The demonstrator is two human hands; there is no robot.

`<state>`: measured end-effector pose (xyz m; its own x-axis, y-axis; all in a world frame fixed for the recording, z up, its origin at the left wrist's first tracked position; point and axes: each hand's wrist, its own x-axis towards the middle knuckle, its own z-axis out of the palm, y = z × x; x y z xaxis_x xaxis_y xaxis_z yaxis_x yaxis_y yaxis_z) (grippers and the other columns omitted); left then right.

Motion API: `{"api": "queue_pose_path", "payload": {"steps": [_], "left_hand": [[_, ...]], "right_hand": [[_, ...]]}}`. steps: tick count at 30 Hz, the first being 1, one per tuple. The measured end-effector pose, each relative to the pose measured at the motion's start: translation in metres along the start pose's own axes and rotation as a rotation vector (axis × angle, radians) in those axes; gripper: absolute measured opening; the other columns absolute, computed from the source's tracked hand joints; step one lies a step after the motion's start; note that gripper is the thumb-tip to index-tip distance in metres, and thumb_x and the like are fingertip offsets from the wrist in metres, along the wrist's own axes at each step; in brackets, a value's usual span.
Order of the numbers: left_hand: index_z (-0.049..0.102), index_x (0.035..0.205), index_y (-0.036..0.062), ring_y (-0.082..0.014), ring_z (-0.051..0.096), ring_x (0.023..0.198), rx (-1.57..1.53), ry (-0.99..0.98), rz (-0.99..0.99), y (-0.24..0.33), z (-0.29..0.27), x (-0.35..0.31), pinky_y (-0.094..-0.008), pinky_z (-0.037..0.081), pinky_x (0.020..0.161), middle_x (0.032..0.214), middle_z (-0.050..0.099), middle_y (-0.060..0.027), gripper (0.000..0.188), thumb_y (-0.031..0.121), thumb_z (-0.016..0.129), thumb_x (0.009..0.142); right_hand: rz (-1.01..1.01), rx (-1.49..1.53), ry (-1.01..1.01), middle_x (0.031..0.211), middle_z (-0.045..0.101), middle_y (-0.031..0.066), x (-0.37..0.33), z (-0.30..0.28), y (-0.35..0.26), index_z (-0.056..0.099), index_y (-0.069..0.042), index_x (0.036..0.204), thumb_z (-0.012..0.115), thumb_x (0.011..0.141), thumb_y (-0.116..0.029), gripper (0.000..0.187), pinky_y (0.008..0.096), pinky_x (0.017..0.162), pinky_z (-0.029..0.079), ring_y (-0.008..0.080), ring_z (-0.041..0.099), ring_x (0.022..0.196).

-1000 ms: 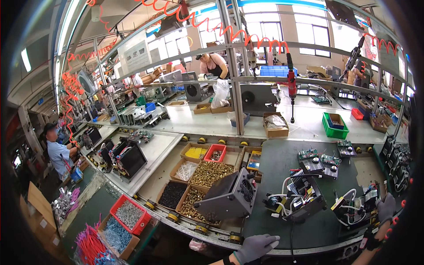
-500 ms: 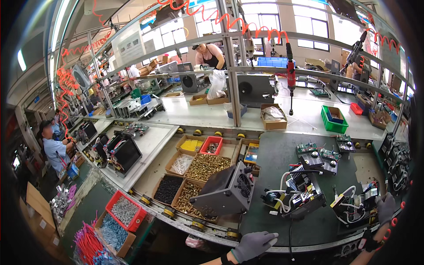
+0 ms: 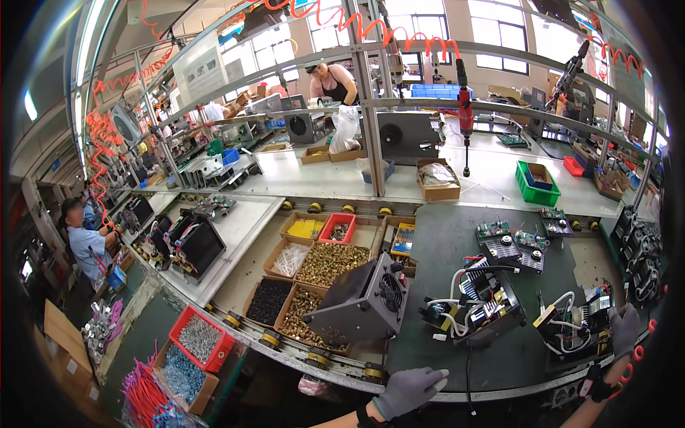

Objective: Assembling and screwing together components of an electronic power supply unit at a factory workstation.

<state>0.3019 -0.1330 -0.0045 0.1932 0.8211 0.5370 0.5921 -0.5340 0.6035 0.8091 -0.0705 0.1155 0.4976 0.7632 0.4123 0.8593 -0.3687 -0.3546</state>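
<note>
Workshop room, pale beige wall [image 3: 460, 32] at back. Tall windows [image 3: 511, 50] in dark frames, very bright daylight through panes. Ceiling [image 3: 53, 107] at upper left, greyish; short tube light [image 3: 30, 105] shining there, longer light strip [image 3: 88, 43] to its right. Grey metal post [image 3: 367, 121] stands near middle, crossed by horizontal rail [image 3: 421, 104]. Behind post, long white bench [image 3: 285, 182]. At right front, worktable [image 3: 446, 250] with dark green top. Far left, leaning-looking pillar [image 3: 41, 214], surroundings rather dark.

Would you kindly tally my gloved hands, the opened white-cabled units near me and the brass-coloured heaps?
Gloved hands: 2 (left hand, right hand)
Opened units: 2 (left unit, right unit)
Brass-coloured heaps: 2 (far heap, near heap)
Total: 6
</note>
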Motion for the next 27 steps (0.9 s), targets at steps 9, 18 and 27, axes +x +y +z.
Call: {"api": "queue_pose_path", "payload": {"steps": [9, 18, 27], "left_hand": [[0.073, 0.108, 0.0160, -0.0223, 0.065, 0.064, 0.001, -0.017, -0.017, 0.001, -0.002, 0.000, -0.0336, 0.051, 0.056, 0.076, 0.063, -0.0020, 0.019, 0.022, 0.071, 0.090], [0.073, 0.107, 0.0168, -0.0225, 0.065, 0.064, 0.013, -0.025, -0.025, 0.001, -0.001, 0.001, -0.0339, 0.051, 0.055, 0.076, 0.064, -0.0015, 0.018, 0.023, 0.071, 0.090], [0.073, 0.107, 0.0177, -0.0230, 0.066, 0.065, 0.023, -0.018, -0.019, 0.000, 0.000, 0.000, -0.0344, 0.052, 0.055, 0.077, 0.065, -0.0016, 0.018, 0.024, 0.070, 0.091]], "right_hand": [[-0.010, 0.007, -0.006, 0.080, 0.060, 0.0200, -0.001, -0.003, -0.004, 0.053, 0.003, 0.083, 0.069, 0.089, -0.026, 0.034, 0.0470, 0.073, 0.044, 0.0362, 0.058, 0.077], [-0.018, 0.035, -0.007, 0.080, 0.060, 0.0193, 0.000, -0.002, -0.001, 0.054, 0.003, 0.083, 0.069, 0.089, -0.026, 0.033, 0.0459, 0.073, 0.044, 0.0350, 0.059, 0.077], [-0.050, -0.001, 0.055, 0.078, 0.062, 0.0196, 0.003, 0.005, 0.007, 0.056, 0.004, 0.082, 0.069, 0.088, -0.026, 0.033, 0.0457, 0.071, 0.046, 0.0351, 0.060, 0.074]]}}
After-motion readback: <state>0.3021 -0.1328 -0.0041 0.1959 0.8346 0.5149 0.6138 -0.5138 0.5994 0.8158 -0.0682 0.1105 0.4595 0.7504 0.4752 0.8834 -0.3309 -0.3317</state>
